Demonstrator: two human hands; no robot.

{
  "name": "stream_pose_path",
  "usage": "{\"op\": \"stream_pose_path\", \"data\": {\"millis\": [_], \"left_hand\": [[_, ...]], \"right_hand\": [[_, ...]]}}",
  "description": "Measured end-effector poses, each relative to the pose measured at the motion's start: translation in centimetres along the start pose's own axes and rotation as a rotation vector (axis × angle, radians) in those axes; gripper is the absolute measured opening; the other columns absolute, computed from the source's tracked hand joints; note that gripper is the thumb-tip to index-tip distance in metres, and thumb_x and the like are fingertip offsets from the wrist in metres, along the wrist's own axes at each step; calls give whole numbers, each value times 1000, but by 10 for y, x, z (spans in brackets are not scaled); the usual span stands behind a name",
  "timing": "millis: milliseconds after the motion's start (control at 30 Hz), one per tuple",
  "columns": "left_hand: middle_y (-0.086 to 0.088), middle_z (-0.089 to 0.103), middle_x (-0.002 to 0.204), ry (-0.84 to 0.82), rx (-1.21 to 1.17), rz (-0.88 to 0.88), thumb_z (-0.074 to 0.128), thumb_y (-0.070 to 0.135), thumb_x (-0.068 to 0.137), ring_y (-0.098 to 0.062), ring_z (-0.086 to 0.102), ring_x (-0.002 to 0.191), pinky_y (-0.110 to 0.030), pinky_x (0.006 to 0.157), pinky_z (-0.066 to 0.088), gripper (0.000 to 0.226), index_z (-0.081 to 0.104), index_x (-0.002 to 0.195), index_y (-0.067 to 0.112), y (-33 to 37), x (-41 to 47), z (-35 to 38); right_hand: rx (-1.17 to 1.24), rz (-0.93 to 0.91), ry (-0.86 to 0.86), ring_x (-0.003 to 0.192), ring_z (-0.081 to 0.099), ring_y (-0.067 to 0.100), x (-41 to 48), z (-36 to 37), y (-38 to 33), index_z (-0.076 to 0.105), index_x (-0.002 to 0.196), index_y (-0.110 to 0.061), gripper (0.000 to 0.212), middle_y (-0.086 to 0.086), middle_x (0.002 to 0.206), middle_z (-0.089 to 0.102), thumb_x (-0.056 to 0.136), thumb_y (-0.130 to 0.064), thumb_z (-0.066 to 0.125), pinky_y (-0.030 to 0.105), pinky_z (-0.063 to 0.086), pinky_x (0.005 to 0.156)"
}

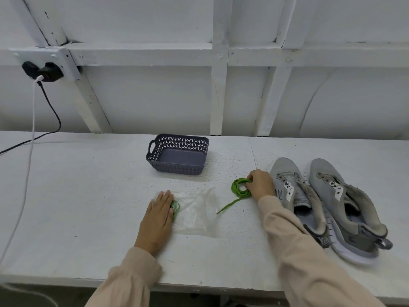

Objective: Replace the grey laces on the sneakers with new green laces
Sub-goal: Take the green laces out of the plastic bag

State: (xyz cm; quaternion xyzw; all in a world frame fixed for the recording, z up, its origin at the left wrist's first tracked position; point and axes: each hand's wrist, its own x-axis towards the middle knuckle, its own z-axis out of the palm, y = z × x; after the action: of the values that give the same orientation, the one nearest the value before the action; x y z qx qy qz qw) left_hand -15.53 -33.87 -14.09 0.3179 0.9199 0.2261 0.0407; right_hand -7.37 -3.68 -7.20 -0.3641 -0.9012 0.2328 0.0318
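The laces (235, 191) are green, the sneakers (285, 169) at three o'clock grey. The basket (177, 171) at twelve o'clock is slate, diamond-latticed.

Diffuse, cool-white light falls evenly; its source lies outside the view. Shadows are soft and short, thin under the basket (177, 170) and darker between the sneakers (325, 171). The plastic bag (199, 216) shows a faint sheen. The green lace (240, 188) reads saturated against the pale tabletop (77, 196). Wide-angle distortion bows the wall beams (219, 89) and the tabletop edge; the left hand (158, 220) is slightly soft.
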Motion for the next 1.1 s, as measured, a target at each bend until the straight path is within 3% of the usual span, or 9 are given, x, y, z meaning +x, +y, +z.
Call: {"op": "stream_pose_path", "data": {"millis": [100,200,267,367,467,600,733,833,1100], "left_hand": [[11,14,157,6,-14,2,-2,54,86,2,0,142,-20,118,-7,81,24,152,16,0,0,0],[14,13,156,19,-56,-2,5,52,91,3,0,142,-19,117,-8,72,24,152,17,3,-1,-1],[14,18,155,45,-166,-8,20,44,97,2,5,143,-21,119,-3,61,29,150,16,5,-3,-3],[7,34,152,197,-455,-45,35,25,102,-5,22,144,-18,117,12,41,46,141,15,8,-5,-6],[-3,43,146,324,-573,-129,31,13,88,-13,36,136,-12,111,20,49,55,130,12,8,-4,-9],[-6,46,142,354,-635,-205,32,6,72,-14,38,132,-24,112,24,60,56,126,8,5,-3,-11],[-4,46,139,365,-655,-234,37,-19,81,-18,39,133,-30,113,27,55,56,126,9,-2,-2,-8],[-2,49,136,405,-646,-246,37,-24,81,-15,41,130,-29,112,28,57,58,122,10,-2,-1,-5],[1,51,133,424,-649,-243,37,-22,80,-10,42,128,-24,109,30,56,60,118,12,0,-2,-4]], "right_hand": [[-40,-10,-59,108,58,30,-1,-2,1,65,116,-7,36,13,118,62,85,-24,74,36,50,83],[-36,-131,88,117,48,27,-16,-2,-10,57,126,-13,43,9,126,50,86,-22,71,37,46,87],[154,-208,116,102,54,21,-31,2,-24,65,112,-12,29,7,112,56,84,-12,72,29,45,80],[455,-188,-217,61,61,17,-53,17,-47,72,88,-3,14,14,77,68,78,5,70,24,50,58],[585,-112,-372,48,60,23,-66,41,-61,68,74,-3,20,18,63,65,74,16,62,25,52,50],[761,14,-215,51,57,18,-68,61,-75,63,64,-14,30,6,66,62,70,15,71,27,53,51],[744,63,-63,75,64,24,-60,69,-70,59,68,-23,37,-1,81,65,77,12,55,33,55,66],[995,180,-182,73,62,22,-59,66,-68,61,76,-11,31,6,82,66,77,20,56,22,50,56],[1324,255,-460,67,70,26,-52,61,-65,66,85,7,17,22,82,68,82,21,59,30,61,67]]}}
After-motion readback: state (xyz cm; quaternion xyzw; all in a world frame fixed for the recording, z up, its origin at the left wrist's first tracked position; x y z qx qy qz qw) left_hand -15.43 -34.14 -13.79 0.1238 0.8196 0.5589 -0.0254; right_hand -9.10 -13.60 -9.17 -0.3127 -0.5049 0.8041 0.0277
